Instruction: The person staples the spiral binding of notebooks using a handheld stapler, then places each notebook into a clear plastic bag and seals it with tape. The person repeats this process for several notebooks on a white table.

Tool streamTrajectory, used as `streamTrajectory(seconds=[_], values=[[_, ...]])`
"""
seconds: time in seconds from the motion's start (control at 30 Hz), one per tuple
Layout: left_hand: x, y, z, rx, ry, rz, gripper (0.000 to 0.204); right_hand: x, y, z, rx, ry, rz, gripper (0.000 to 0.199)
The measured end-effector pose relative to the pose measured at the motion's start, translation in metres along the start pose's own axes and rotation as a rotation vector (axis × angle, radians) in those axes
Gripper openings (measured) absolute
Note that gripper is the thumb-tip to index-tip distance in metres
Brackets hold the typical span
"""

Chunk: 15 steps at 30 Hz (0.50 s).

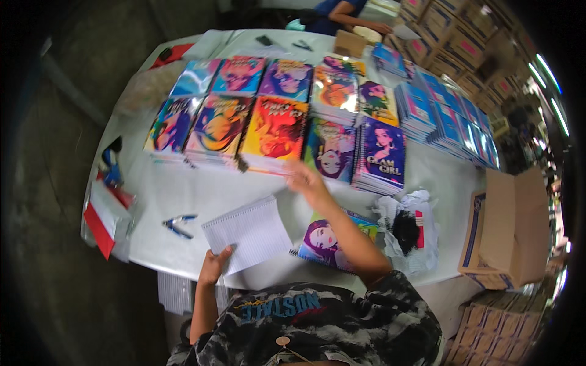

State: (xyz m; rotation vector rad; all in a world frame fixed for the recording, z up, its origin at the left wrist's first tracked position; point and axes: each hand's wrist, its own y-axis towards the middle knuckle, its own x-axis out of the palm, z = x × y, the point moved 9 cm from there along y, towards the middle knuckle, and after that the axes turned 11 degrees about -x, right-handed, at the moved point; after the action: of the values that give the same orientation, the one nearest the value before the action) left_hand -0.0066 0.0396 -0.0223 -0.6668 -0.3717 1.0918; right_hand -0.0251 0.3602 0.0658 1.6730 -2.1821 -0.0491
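My left hand [217, 265] grips the lower left corner of a spiral notebook [247, 235], thumb on top of its lined white pages. That notebook lies at the table's near side, its coil along the upper left edge. My right hand [306, 183] is over the table beside the near edge of a stack of orange-red notebooks [274, 131]; its fingers are blurred, and whether they touch the stack or hold anything is unclear. Under my right forearm, partly hidden, lies a notebook with a woman's face on its cover [320, 241].
Stacks of colourful spiral notebooks [381, 149] fill the table's middle, with blue ones [418, 113] at the right. Blue-handled pliers [180, 226] lie left, crumpled plastic [421, 238] right. An open carton [513, 229] stands at the right edge. Another person's arm [360, 21] is at the far side.
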Motion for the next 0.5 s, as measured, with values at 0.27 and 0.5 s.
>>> streamTrajectory(seconds=[0.27, 0.5], values=[[0.007, 0.023, 0.000, -0.025, 0.030, 0.067, 0.030, -0.259, 0.165, -0.137, -0.394, -0.420, 0.715, 0.050], [0.008, 0.028, -0.014, -0.146, -0.029, 0.093, 0.023, -0.336, 0.247, -0.092, -0.081, 0.111, 0.802, 0.094]])
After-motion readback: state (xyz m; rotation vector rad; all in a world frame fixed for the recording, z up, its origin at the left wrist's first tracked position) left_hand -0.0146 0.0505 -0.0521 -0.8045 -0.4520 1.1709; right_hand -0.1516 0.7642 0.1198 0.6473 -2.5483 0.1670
